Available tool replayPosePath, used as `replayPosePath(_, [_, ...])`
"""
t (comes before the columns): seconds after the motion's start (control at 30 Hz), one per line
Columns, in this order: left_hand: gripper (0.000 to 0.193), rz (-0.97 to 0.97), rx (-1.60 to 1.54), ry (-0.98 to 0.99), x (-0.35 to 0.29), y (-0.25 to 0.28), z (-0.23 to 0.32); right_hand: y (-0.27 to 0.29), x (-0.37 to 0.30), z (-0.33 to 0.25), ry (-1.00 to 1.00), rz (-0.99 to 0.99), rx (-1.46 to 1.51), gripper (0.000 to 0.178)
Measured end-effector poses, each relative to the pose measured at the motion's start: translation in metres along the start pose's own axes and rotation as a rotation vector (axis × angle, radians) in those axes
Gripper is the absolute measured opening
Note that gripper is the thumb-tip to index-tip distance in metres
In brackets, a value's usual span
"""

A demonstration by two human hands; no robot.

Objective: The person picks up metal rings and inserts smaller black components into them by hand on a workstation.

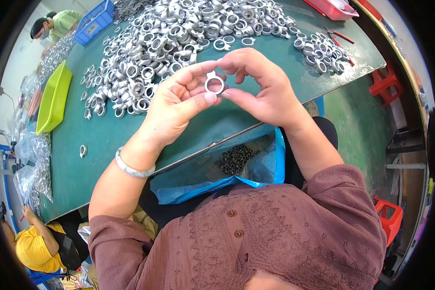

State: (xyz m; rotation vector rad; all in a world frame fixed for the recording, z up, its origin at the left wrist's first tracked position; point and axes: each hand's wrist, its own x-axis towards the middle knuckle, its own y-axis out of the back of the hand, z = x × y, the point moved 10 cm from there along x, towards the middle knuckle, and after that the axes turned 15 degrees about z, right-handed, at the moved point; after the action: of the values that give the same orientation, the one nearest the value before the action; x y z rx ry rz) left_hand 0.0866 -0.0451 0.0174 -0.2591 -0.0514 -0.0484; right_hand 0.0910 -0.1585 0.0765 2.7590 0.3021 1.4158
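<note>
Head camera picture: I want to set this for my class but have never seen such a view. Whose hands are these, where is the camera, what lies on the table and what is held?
The camera sits on a person's head and looks down, so the round, bent edges come from its wide lens. The left hand and right hand are that person's own. Together they pinch one small silver metal ring between the fingertips. On the green table lies a big heap of like rings, a smaller pile, red pliers and a lime tray. A blue bag with dark parts hangs under the table's edge. Other people work nearby.
</note>
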Motion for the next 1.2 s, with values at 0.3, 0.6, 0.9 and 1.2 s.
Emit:
replayPosePath(0.3, [0.025, -0.483, 0.631, -0.495, -0.049, -0.062, 0.013, 0.023, 0.001, 0.030, -0.236, 0.118, 0.099, 0.015])
replayPosePath(0.6, [0.022, -0.498, 0.744, -0.794, -0.057, -0.065, 0.015, -0.031, -0.005, 0.039, -0.313, -0.233, -0.124, 0.019])
replayPosePath(0.9, [0.010, -0.417, 0.670, -0.605, -0.045, -0.043, 0.022, -0.115, 0.006, 0.048, -0.141, -0.545, -0.249, 0.028])
replayPosePath(1.2, [0.009, -0.285, 0.643, -0.575, -0.036, -0.030, 0.043, -0.112, 0.001, 0.073, -0.301, -0.519, -0.236, 0.014])
